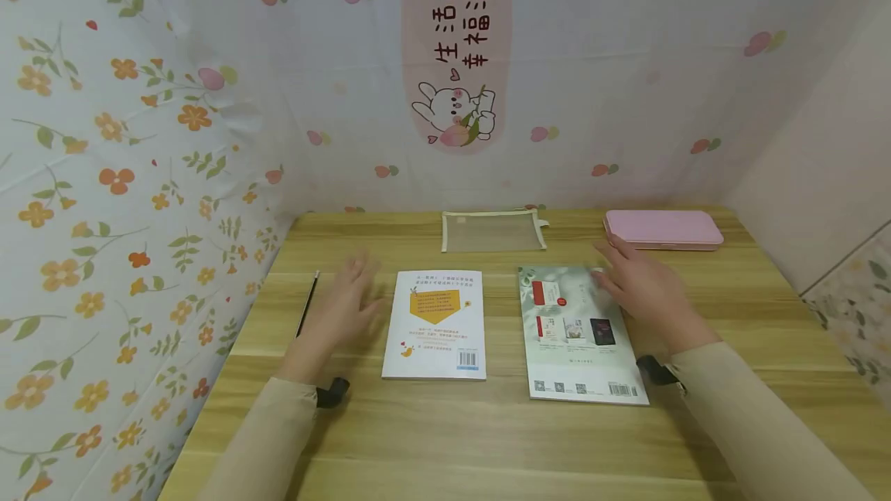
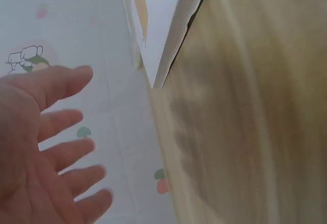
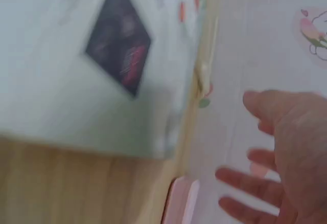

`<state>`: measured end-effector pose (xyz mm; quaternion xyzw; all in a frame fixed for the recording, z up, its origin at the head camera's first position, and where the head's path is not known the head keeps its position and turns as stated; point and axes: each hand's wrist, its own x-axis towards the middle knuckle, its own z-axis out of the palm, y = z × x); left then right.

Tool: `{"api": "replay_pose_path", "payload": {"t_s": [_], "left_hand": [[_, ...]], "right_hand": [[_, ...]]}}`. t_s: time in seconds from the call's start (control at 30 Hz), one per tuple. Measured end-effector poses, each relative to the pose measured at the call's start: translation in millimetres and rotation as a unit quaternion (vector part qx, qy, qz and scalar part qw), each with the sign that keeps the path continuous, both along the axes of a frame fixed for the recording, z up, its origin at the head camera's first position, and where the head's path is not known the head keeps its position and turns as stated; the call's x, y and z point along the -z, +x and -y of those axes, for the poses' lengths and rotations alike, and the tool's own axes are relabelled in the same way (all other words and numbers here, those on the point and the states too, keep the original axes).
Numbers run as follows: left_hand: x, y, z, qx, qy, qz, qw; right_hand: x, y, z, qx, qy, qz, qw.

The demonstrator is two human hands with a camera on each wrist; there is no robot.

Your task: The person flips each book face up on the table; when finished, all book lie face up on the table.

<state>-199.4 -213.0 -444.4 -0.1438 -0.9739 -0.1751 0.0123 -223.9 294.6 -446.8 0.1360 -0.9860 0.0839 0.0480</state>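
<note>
A white book (image 1: 435, 362) with an orange panel lies flat at the table's middle. My left hand (image 1: 339, 323) hovers just left of it, fingers spread and slightly blurred, between the book and a dark pencil (image 1: 306, 306). In the left wrist view nothing is in that hand (image 2: 46, 147). To the right lies a pale green book (image 1: 578, 369) with small pictures on its cover. My right hand (image 1: 636, 284) is over or beside its upper right edge, fingers extended. The right wrist view shows that hand (image 3: 286, 157) holding nothing.
Toward the back edge of the wooden table (image 1: 445, 447) lies a clear zip pouch (image 1: 494, 233) with a cream border. A pink pencil case (image 1: 664, 228) sits at the back right, beyond my right hand. Patterned cloth (image 1: 334, 99) hangs behind and along the left side.
</note>
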Motion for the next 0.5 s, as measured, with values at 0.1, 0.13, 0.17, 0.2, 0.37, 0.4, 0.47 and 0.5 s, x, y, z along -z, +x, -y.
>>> {"api": "replay_pose_path", "payload": {"t_s": [0.1,0.13,0.17,0.2,0.37,0.4,0.47,0.5], "left_hand": [[1.8,8.1,1.9,0.022,0.074,0.027,0.9966],[2.1,10.8,2.4,0.028,0.100,0.036,0.9939],[2.6,13.6,2.8,0.035,0.123,0.044,0.9908],[3.2,16.2,3.1,0.041,0.146,0.053,0.9870],[8.4,27.8,4.1,0.061,0.193,0.084,0.9757],[9.4,30.0,4.4,0.062,0.195,0.091,0.9747],[11.4,34.0,5.0,0.063,0.199,0.104,0.9724],[12.1,36.2,5.3,0.062,0.200,0.112,0.9714]], "right_hand": [[-3.9,-6.4,10.7,-0.026,-0.036,0.013,0.999],[-4.8,-8.7,14.7,-0.036,-0.048,0.019,0.998],[-5.6,-10.9,18.9,-0.044,-0.058,0.026,0.997],[-5.8,-13.4,22.9,-0.057,-0.069,0.029,0.996],[-5.6,-22.7,46.8,-0.121,-0.123,0.046,0.984],[-5.4,-24.0,52.1,-0.131,-0.129,0.050,0.982],[-5.6,-25.6,63.7,-0.144,-0.135,0.063,0.978],[-6.0,-26.5,70.1,-0.146,-0.134,0.071,0.978]]}}
